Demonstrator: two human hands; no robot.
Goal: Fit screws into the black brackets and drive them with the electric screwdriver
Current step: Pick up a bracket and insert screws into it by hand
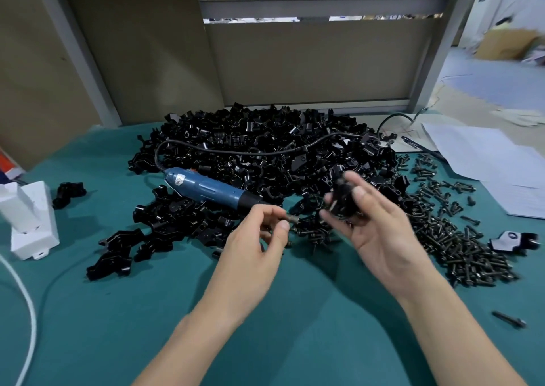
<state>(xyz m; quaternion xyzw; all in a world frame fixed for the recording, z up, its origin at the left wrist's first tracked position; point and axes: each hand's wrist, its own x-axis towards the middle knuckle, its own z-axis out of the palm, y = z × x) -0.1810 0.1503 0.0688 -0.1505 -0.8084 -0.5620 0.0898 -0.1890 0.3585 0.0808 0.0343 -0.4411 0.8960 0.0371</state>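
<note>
A blue electric screwdriver [206,188] lies on a large heap of black brackets [265,149], its tip pointing right. My left hand [259,235] sits at the tool's tip [290,218], thumb and fingers curled around the bit end. My right hand [368,217] holds a black bracket [343,196] up above the table, blurred by motion, with a screw poking out of it. A spread of dark screws [460,238] lies to the right of that hand.
More finished-looking brackets [118,255] lie at the left on the green mat. A white block [26,217] stands far left, white papers [486,161] far right. A lone bracket [513,239] and a lone screw [508,319] lie at the right.
</note>
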